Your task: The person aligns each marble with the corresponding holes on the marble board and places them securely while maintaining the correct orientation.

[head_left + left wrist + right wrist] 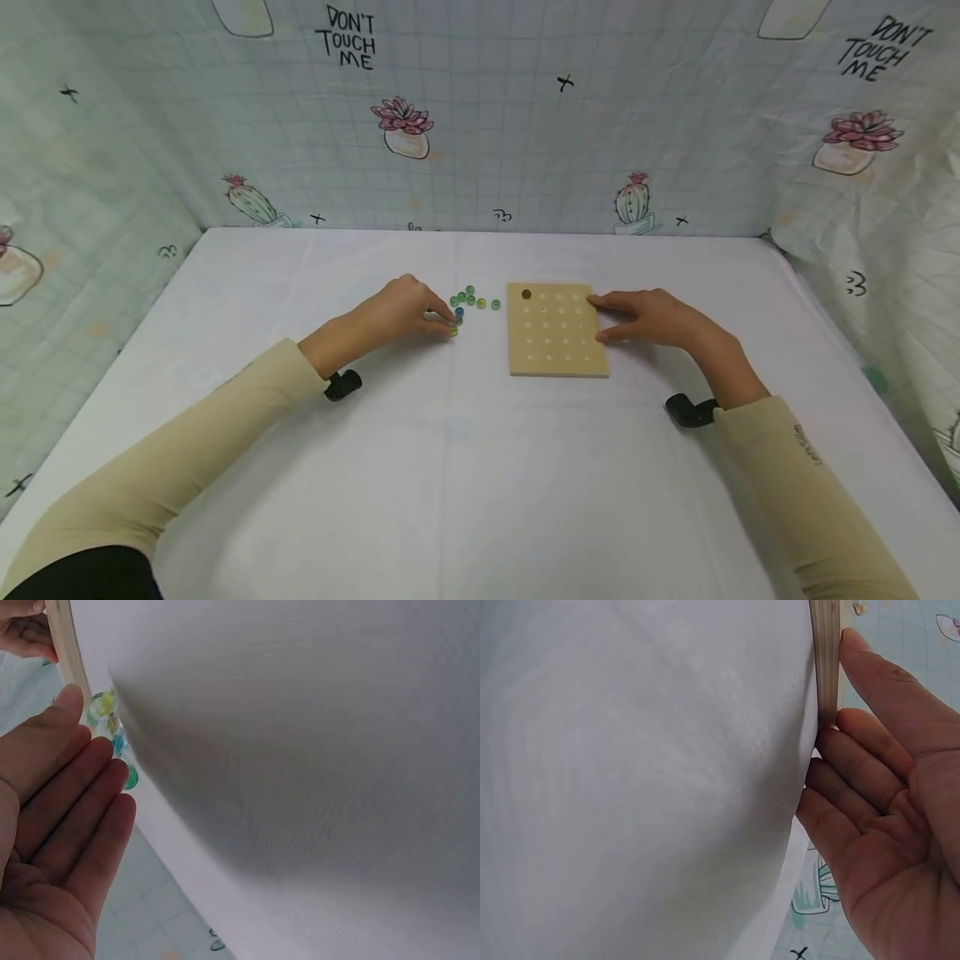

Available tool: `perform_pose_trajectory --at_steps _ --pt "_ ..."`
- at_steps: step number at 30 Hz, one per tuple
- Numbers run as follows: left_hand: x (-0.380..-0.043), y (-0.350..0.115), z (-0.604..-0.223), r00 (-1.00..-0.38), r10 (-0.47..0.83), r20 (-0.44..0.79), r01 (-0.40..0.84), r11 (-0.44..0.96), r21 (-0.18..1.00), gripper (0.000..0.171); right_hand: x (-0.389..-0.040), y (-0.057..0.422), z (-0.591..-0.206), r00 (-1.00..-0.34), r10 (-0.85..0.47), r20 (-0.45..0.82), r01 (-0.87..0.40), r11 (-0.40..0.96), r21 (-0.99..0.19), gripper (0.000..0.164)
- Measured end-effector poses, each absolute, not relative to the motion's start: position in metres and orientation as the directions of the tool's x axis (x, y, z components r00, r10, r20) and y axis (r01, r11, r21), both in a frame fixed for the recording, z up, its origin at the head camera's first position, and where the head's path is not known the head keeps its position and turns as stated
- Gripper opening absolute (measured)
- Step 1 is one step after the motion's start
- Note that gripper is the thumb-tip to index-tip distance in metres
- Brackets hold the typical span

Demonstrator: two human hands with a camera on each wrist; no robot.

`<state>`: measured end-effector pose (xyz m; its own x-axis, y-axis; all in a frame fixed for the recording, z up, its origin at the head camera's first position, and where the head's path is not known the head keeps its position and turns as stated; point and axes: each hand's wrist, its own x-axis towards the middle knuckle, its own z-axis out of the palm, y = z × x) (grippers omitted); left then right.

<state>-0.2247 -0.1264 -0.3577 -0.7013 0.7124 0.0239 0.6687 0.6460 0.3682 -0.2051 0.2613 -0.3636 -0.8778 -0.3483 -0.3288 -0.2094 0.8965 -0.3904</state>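
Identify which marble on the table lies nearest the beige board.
The green marble at the group's right end, just left of the beige board; the others lie farther left.

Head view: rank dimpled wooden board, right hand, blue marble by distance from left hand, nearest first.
1. Blue marble: close by the left hand.
2. Dimpled wooden board: to the marble's right.
3. Right hand: at the board's right edge.

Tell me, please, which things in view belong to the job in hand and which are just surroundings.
Job, apparently: glass marbles at the left hand; wooden board touched by the right hand.
Surroundings: white cloth; cactus-print backdrop; black wrist devices.
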Motion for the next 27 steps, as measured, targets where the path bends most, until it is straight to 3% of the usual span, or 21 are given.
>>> perform_pose_trajectory --at_steps 9,21,27 --pt "-0.222 -0.124 -0.364 -0.706 0.708 -0.028 0.642 0.656 0.397 0.02 -0.2 0.263 -0.364 -0.873 -0.344 -0.345 -0.196 0.896 -0.399 0.076" --pt "-0.221 -0.123 -0.372 -0.68 0.732 0.044 0.704 0.635 0.319 0.017 -0.2 0.262 -0.364 -0.877 -0.353 -0.325 -0.211 0.892 -0.4 0.075" --pt "-0.222 -0.125 -0.37 -0.695 0.717 0.054 0.689 0.643 0.334 0.017 -0.202 0.261 -0.362 -0.878 -0.358 -0.318 -0.217 0.889 -0.402 0.075"
